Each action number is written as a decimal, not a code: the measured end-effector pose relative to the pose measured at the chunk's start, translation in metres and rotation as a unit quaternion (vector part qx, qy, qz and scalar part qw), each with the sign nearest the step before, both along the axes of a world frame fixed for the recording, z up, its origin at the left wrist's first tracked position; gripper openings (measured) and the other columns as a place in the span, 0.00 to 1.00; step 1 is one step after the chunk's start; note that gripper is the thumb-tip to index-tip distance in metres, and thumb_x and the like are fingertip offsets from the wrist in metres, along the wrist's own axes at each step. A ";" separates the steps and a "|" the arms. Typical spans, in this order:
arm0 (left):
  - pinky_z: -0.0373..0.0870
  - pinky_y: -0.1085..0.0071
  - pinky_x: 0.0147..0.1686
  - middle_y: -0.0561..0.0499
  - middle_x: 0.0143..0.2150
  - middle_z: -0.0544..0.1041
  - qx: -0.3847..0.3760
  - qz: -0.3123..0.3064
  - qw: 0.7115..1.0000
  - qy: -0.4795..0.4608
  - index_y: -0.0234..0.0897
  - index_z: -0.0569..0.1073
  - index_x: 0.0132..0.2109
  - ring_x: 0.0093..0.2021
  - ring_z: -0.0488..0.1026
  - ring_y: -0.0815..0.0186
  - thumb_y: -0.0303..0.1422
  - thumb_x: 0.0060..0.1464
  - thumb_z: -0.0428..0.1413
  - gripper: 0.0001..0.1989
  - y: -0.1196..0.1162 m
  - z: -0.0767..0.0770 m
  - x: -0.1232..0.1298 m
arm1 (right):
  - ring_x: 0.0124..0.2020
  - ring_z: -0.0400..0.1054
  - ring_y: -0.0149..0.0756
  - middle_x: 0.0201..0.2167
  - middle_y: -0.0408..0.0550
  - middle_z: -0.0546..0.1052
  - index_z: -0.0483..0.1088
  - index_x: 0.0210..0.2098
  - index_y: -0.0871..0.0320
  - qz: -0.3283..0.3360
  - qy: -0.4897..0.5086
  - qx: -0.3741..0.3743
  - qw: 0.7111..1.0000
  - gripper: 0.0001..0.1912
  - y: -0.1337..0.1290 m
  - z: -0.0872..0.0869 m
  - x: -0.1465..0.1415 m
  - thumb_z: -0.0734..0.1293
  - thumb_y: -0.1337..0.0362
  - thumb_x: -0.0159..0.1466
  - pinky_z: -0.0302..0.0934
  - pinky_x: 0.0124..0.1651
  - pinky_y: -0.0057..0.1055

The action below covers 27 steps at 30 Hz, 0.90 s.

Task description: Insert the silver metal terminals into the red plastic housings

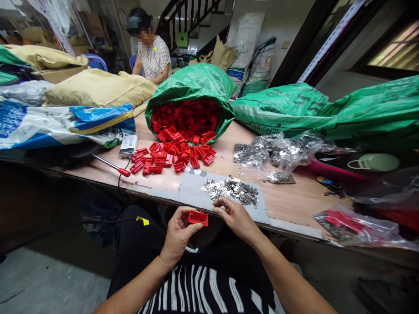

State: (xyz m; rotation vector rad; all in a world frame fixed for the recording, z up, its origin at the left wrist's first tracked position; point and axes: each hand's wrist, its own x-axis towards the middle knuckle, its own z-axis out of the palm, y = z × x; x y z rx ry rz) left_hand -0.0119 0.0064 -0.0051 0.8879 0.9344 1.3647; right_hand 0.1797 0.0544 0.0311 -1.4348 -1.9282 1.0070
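A small red plastic part [198, 218], its hollow side facing up, is held between the thumb and fingers of my left hand [180, 231], just in front of the table edge. To its right, my right hand [234, 218] is at the edge of a grey mat [193, 189], with thumb and fingertips curled near each other; what they hold, if anything, is too small to make out. Small silvery metal pieces [231, 189] lie heaped on the mat beyond my right hand. Past the mat, many red parts [173, 152] spill from an open green sack [199, 80].
Clear bags of metal pieces [252, 153] lie right of centre, near a pink tray [337, 174]. A screwdriver [113, 165] and a white device [128, 145] are at the left. Behind the sacks sits a person [153, 52].
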 end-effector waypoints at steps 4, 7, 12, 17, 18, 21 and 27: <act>0.71 0.74 0.42 0.53 0.38 0.78 -0.009 0.009 1.000 0.000 0.39 0.73 0.43 0.39 0.75 0.68 0.29 0.43 0.66 0.18 0.003 0.004 -0.003 | 0.39 0.69 0.37 0.37 0.48 0.75 0.71 0.38 0.55 -0.011 -0.190 0.146 0.971 0.07 0.023 -0.001 -0.001 0.61 0.65 0.64 0.61 0.43 0.33; 0.71 0.73 0.43 0.51 0.40 0.79 -0.018 0.011 1.000 -0.001 0.39 0.74 0.47 0.39 0.75 0.67 0.30 0.43 0.66 0.21 0.004 0.005 -0.004 | 0.41 0.70 0.37 0.40 0.49 0.75 0.71 0.42 0.55 0.012 -0.264 0.164 0.950 0.09 0.034 -0.001 -0.007 0.61 0.66 0.65 0.62 0.43 0.30; 0.70 0.70 0.47 0.49 0.43 0.79 -0.030 0.007 0.999 -0.015 0.41 0.72 0.54 0.43 0.75 0.65 0.32 0.46 0.64 0.25 0.006 0.003 -0.006 | 0.40 0.70 0.34 0.38 0.47 0.74 0.72 0.38 0.55 0.065 -0.343 0.124 0.929 0.08 0.049 0.006 -0.014 0.61 0.68 0.64 0.59 0.40 0.26; 0.70 0.71 0.47 0.50 0.43 0.78 -0.045 0.004 0.998 -0.045 0.41 0.71 0.55 0.42 0.74 0.67 0.32 0.47 0.64 0.26 0.007 0.001 -0.005 | 0.37 0.68 0.34 0.37 0.47 0.73 0.69 0.37 0.56 0.071 -0.323 0.119 0.936 0.06 0.055 0.004 -0.011 0.60 0.68 0.64 0.57 0.38 0.27; 0.70 0.72 0.46 0.50 0.43 0.78 -0.052 0.002 0.997 -0.057 0.41 0.71 0.55 0.42 0.73 0.67 0.32 0.47 0.64 0.26 0.007 0.002 -0.005 | 0.36 0.67 0.35 0.36 0.47 0.73 0.68 0.37 0.56 0.063 -0.307 0.125 0.941 0.05 0.056 0.003 -0.010 0.60 0.68 0.64 0.57 0.38 0.28; 0.72 0.72 0.42 0.51 0.41 0.78 -0.083 -0.009 0.991 -0.104 0.41 0.71 0.55 0.40 0.73 0.68 0.31 0.46 0.65 0.27 0.007 0.006 -0.003 | 0.35 0.67 0.36 0.34 0.47 0.73 0.65 0.39 0.57 0.025 -0.239 0.140 0.960 0.05 0.056 -0.001 -0.006 0.59 0.68 0.65 0.58 0.38 0.30; 0.72 0.72 0.38 0.50 0.38 0.77 -0.125 -0.027 0.977 -0.169 0.41 0.72 0.54 0.36 0.74 0.69 0.31 0.45 0.66 0.28 0.010 0.017 -0.004 | 0.37 0.68 0.37 0.35 0.48 0.75 0.68 0.36 0.56 0.010 -0.130 0.129 0.983 0.07 0.046 0.007 0.003 0.58 0.69 0.62 0.60 0.41 0.33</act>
